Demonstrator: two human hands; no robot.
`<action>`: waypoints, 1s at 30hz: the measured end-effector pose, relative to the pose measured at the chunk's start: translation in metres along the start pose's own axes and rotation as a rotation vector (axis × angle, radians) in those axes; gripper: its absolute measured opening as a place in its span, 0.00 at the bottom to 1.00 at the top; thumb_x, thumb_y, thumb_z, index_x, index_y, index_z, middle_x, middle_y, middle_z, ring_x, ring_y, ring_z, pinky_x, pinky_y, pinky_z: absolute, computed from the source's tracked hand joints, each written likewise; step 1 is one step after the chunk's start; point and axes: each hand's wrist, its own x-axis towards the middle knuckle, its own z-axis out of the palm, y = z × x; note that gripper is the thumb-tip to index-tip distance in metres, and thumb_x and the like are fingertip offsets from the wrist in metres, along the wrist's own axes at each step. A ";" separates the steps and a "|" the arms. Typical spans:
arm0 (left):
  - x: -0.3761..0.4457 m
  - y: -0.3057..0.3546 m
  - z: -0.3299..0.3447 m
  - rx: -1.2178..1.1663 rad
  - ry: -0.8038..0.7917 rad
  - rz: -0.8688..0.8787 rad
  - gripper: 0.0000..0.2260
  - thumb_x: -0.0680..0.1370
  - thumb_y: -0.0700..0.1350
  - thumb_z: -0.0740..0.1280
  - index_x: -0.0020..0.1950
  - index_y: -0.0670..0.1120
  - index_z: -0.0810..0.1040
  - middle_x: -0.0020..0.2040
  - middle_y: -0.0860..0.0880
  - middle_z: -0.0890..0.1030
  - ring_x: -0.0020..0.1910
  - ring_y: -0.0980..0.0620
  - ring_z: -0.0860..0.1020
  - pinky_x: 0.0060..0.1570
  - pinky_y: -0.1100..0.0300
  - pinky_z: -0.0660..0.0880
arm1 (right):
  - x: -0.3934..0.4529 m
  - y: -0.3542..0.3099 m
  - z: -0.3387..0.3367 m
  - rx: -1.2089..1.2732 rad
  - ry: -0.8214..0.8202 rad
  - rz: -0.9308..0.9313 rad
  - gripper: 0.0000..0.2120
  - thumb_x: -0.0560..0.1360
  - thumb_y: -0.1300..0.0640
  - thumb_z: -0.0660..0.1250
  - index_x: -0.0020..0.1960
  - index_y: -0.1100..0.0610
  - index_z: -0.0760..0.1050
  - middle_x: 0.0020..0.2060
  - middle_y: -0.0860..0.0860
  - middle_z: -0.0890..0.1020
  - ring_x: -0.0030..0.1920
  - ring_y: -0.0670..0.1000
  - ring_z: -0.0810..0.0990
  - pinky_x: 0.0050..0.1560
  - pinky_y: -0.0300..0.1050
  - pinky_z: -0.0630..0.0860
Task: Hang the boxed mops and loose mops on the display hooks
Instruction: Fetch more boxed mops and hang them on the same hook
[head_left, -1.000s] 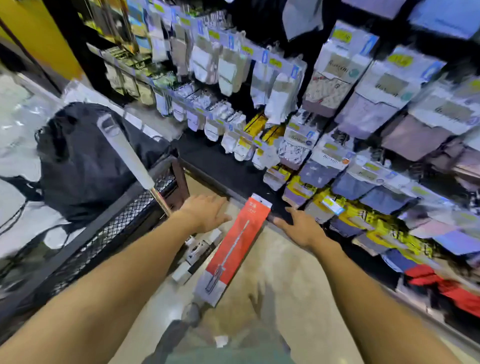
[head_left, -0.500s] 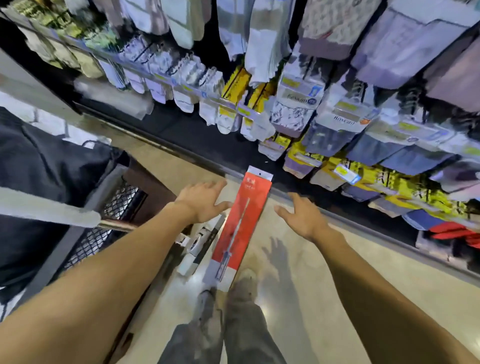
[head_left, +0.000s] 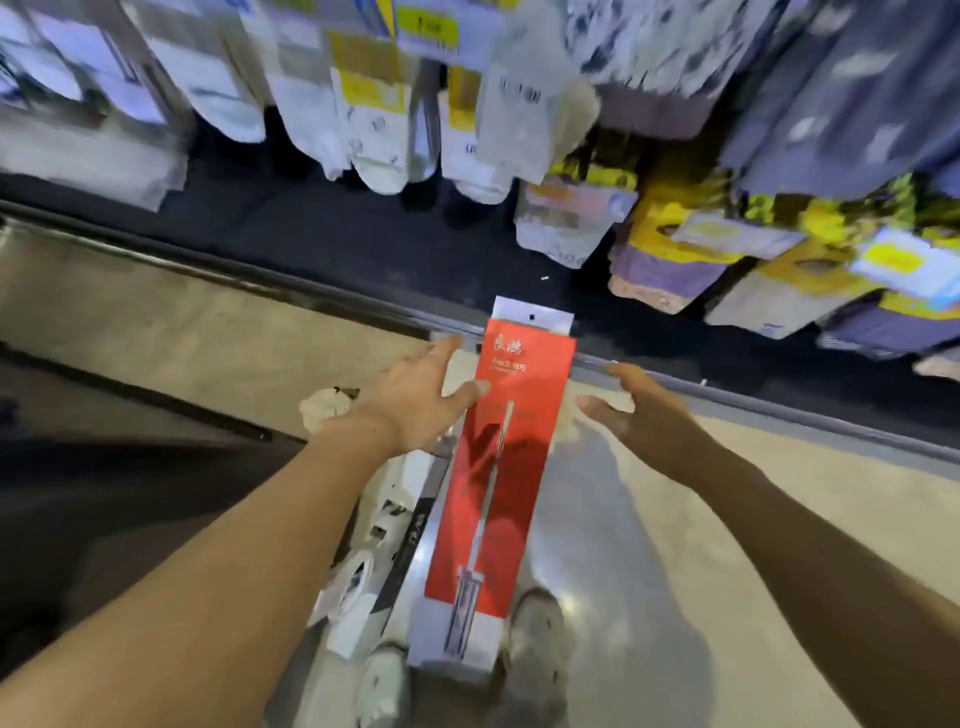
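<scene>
A long red mop box with a white hanging tab stands on end on the floor between my feet, leaning toward the shelf. My left hand is at its upper left edge with fingers spread, the thumb touching the red face. My right hand hovers just right of the box, fingers relaxed, holding nothing. A second box, white and black, lies beside the red one under my left forearm.
Packaged cloths and socks hang in rows on the display above a black base shelf. Yellow and purple packs hang at the right. A dark cart sits at the left. A crumpled white rag lies on the beige floor.
The view has tilted down and closer to the shelf base. Both hands have drawn nearer the red box's top, my left thumb now on its face.
</scene>
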 end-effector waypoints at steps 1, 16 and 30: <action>0.018 -0.009 0.014 -0.043 0.005 -0.008 0.35 0.83 0.65 0.60 0.86 0.53 0.55 0.83 0.45 0.64 0.79 0.41 0.67 0.74 0.52 0.66 | 0.017 0.008 0.012 0.010 0.002 0.009 0.32 0.80 0.42 0.68 0.79 0.53 0.66 0.75 0.52 0.73 0.75 0.57 0.71 0.71 0.51 0.66; 0.228 -0.064 0.131 -0.646 0.169 -0.011 0.36 0.78 0.69 0.66 0.83 0.60 0.60 0.77 0.49 0.73 0.76 0.48 0.71 0.77 0.46 0.66 | 0.205 0.084 0.125 0.774 0.242 0.047 0.21 0.80 0.49 0.71 0.70 0.51 0.72 0.51 0.40 0.81 0.44 0.37 0.82 0.40 0.35 0.74; 0.176 -0.010 0.123 -1.070 0.194 -0.007 0.07 0.83 0.55 0.66 0.59 0.66 0.74 0.54 0.57 0.85 0.53 0.57 0.85 0.55 0.58 0.78 | 0.137 0.042 0.107 1.135 0.266 0.095 0.16 0.82 0.55 0.68 0.67 0.48 0.69 0.48 0.44 0.81 0.30 0.33 0.81 0.28 0.28 0.74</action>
